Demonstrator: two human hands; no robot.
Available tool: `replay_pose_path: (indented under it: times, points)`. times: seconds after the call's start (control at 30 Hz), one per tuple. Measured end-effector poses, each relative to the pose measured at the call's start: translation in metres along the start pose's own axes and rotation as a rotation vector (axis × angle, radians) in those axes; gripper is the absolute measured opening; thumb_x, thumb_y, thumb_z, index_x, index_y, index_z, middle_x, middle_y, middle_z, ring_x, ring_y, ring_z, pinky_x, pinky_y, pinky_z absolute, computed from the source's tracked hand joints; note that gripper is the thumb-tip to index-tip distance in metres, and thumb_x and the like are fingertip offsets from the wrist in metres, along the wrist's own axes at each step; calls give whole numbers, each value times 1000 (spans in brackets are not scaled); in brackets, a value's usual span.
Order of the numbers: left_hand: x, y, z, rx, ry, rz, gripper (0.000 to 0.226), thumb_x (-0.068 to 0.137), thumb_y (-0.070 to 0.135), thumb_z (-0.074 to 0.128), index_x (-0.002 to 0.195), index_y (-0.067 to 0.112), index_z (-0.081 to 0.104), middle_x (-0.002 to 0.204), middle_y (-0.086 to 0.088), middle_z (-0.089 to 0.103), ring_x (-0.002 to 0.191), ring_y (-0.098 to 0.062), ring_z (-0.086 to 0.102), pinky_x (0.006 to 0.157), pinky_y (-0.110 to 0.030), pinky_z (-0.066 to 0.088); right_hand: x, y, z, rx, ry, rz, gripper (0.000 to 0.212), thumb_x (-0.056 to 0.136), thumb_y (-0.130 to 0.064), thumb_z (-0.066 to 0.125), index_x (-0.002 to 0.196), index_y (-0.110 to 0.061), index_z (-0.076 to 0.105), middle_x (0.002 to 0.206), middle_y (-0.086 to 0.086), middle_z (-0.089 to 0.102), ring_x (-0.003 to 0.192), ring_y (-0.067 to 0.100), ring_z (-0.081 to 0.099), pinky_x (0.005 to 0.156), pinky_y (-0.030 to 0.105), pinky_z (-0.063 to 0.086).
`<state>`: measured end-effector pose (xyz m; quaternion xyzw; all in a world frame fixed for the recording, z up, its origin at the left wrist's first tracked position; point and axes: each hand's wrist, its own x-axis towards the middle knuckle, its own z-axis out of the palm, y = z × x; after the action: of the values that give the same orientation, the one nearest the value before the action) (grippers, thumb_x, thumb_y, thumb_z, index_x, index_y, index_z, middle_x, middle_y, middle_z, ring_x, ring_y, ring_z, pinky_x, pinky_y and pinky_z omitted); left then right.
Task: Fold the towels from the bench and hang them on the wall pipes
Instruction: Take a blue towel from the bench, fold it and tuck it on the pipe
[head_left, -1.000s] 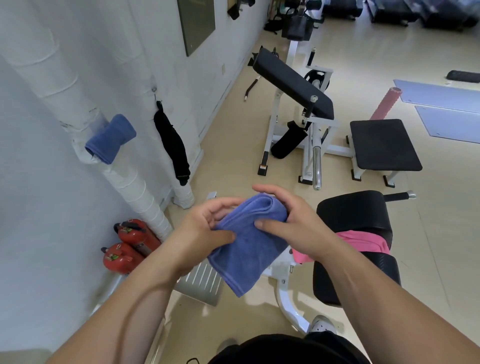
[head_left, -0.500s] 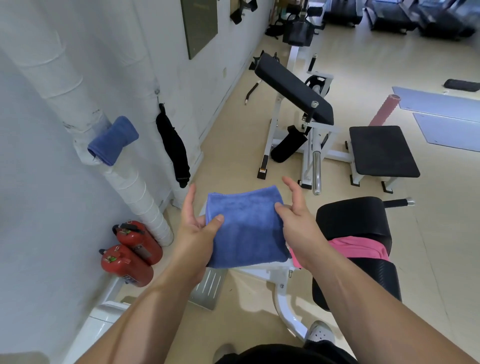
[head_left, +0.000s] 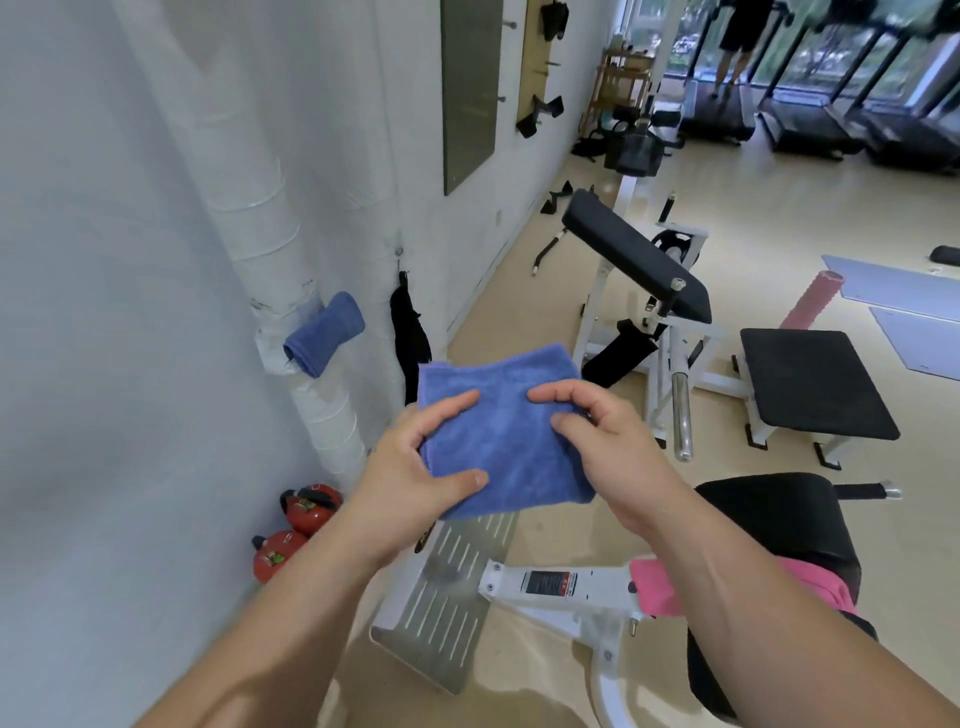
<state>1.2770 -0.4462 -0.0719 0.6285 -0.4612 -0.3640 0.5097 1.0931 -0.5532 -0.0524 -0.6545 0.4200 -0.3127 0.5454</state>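
Since the earlier frame both hands have shifted inward over the folded blue towel (head_left: 506, 431). Left hand (head_left: 415, 478) pinches its left edge; right hand (head_left: 602, 441) grips its right edge. Towel held mid-air, clear of the wall pipe (head_left: 291, 312).

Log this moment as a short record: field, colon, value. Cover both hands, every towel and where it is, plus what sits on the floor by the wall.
left hand: grips left edge of blue towel, thumb on top
right hand: holds towel's right edge
blue towel: folded to a square, held in the air, not yet hung
hung towel: blue, draped on a stub of the white wall pipe
pink towel: lying on the black bench pad, partly hidden by right forearm
black cloth: hangs from a wall hook
floor by wall: two red extinguishers
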Motion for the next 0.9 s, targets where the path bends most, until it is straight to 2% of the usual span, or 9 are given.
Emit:
replay_pose_path:
  times: [0.07,0.17,0.33,0.43,0.57,0.67,0.73,0.83,0.9]
  points:
    - [4,7,-19,80,35,34,78,64,21,81,134,47,57,139,5,56,129,-7,56,108,-39,49,10,-11,7,-118,-123,-61,47,86,-9,70,118,-43,68,121,-17,66,105,-1,64,84,22,55]
    - [10,19,-43,144,85,73,81,63,22,79,135,48,53,139,6,54,131,-3,52,110,-34,46,27,-29,18,-330,-233,-157,75,72,-20,87,136,-45,55,133,-13,54,119,2,57,94,18,47]
    - [20,47,-74,94,147,159,78,65,18,78,133,49,55,138,8,58,129,-2,55,105,-28,46,61,-60,36,-550,-332,-301,85,74,-27,88,146,-39,45,130,-8,45,119,5,50,84,-2,35]
    - [33,62,-88,146,199,146,83,61,19,79,137,43,55,136,13,57,124,3,55,102,-20,46,89,-77,42,-557,-349,-359,82,71,-29,90,141,-41,49,128,-10,47,115,7,53,86,8,43]
    - [69,76,-97,481,263,100,87,60,21,90,134,45,51,121,11,51,109,10,52,85,1,37,139,-100,40,-629,-298,-484,63,67,-35,90,123,-42,61,116,-11,62,103,9,61,89,31,53]
    - [105,91,-99,646,419,141,61,67,19,86,116,46,64,106,6,59,96,0,59,76,-2,39,184,-120,32,-647,-330,-631,42,68,-42,88,104,-40,67,99,-14,65,90,3,61,80,28,51]
    - [130,108,-101,706,508,185,40,68,25,84,102,43,72,95,7,64,86,-3,63,72,-10,45,217,-134,25,-654,-351,-724,35,70,-45,86,101,-38,69,98,-13,54,90,2,55,78,22,44]
    - [166,139,-105,741,568,199,23,72,29,83,91,39,74,90,7,61,79,-4,62,70,-18,49,270,-161,12,-624,-416,-802,33,75,-46,84,103,-36,71,122,-12,37,113,4,43,91,15,37]
    - [187,160,-112,746,589,190,20,71,29,85,87,35,74,96,7,55,81,-4,61,69,-16,48,300,-187,4,-586,-510,-855,31,77,-45,83,104,-33,70,132,-15,41,122,2,45,95,14,39]
